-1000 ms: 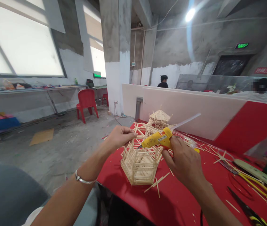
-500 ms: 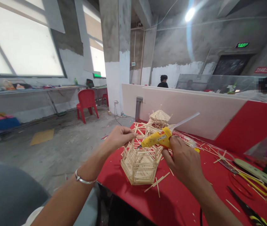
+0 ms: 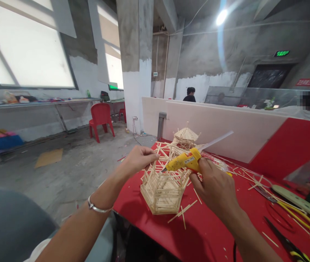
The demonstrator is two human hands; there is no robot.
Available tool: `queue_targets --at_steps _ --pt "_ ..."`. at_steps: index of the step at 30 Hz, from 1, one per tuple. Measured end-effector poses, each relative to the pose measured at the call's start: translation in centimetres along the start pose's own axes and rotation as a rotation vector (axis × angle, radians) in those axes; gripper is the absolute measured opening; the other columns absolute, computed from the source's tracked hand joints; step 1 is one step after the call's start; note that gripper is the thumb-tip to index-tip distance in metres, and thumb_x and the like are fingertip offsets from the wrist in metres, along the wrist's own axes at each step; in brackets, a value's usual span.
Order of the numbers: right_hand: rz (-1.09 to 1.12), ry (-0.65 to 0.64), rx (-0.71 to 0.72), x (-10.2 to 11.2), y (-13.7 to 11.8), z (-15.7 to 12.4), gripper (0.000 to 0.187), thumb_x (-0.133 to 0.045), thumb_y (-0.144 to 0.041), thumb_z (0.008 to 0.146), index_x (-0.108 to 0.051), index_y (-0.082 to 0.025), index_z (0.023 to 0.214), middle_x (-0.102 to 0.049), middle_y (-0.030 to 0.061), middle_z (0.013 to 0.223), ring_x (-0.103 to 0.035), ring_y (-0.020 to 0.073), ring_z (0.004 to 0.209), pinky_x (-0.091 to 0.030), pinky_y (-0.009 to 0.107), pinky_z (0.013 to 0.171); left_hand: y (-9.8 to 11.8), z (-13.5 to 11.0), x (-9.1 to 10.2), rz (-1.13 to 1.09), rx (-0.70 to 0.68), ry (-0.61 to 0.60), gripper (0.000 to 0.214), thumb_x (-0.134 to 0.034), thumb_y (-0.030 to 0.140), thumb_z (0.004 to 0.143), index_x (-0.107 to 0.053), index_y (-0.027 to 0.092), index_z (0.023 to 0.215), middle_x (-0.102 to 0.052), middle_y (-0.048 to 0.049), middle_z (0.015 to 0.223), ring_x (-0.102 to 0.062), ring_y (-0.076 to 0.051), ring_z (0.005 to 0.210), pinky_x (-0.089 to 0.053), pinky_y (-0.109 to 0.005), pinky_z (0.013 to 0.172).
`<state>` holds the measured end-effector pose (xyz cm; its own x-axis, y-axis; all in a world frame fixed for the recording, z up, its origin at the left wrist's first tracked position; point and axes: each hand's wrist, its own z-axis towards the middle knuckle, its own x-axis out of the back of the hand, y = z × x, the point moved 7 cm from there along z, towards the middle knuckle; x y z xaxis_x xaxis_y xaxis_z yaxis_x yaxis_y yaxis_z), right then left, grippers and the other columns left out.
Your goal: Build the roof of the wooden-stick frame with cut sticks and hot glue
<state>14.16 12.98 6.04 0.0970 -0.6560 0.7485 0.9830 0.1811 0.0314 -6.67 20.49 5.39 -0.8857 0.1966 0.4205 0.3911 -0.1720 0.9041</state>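
A hexagonal model built of thin wooden sticks (image 3: 167, 205) stands on the red tabletop, with an open, railed upper part. My left hand (image 3: 141, 159) is closed in a pinch at its upper left edge, on a wooden stick that the fingers mostly cover. In my right hand (image 3: 216, 182) is a yellow hot glue gun (image 3: 184, 161), its fingers wrapped round the handle. The gun's dark nozzle points left and down at the top of the model, close to my left fingertips. A clear glue stick (image 3: 219, 140) juts from its back.
Behind the model stands a stick-built pointed roof (image 3: 187, 134). Loose sticks (image 3: 182, 213) lie in front. Scissors (image 3: 283, 236) and a pale green-handled tool (image 3: 299, 202) lie at the right. A white partition (image 3: 212, 123) borders the table; a person (image 3: 189, 95) sits beyond.
The glue gun in my right hand has shifted slightly to the right, its nozzle moving a little along the top of the model. My left hand stays in place.
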Motion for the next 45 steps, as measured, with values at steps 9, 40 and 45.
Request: queue_targets --at_steps 9,40,45 --pt "0.010 0.009 -0.004 0.2 -0.3 0.0 0.018 -0.048 -0.027 0.085 -0.054 -0.016 0.099 -0.063 0.0042 0.082 -0.057 0.0179 0.062 -0.021 0.027 0.053 -0.1 -0.2 0.0 0.015 -0.009 0.003 0.031 -0.063 0.037 0.078 -0.058 0.015 0.056 -0.046 0.0045 0.042 -0.037 -0.006 0.041 -0.025 -0.020 0.043" --pt "-0.076 0.030 -0.312 0.8 3.4 4.4 0.030 -0.049 -0.035 0.088 -0.055 -0.015 0.111 -0.064 0.0073 0.097 -0.056 0.0185 0.069 -0.018 0.030 0.055 1.8 0.8 -2.0 0.035 -0.011 -0.142 0.033 -0.064 0.038 0.076 -0.056 0.015 0.053 -0.043 0.0057 0.039 -0.034 -0.006 0.039 -0.025 -0.020 0.041" --pt "-0.119 0.030 -0.289 0.5 3.0 4.7 0.030 -0.047 -0.034 0.090 -0.055 -0.015 0.112 -0.065 0.0082 0.099 -0.058 0.0187 0.068 -0.016 0.031 0.053 1.7 0.9 -2.0 0.005 0.001 -0.141 0.028 -0.066 0.034 0.074 -0.059 0.015 0.055 -0.044 0.0059 0.040 -0.035 -0.005 0.038 -0.024 -0.019 0.039"
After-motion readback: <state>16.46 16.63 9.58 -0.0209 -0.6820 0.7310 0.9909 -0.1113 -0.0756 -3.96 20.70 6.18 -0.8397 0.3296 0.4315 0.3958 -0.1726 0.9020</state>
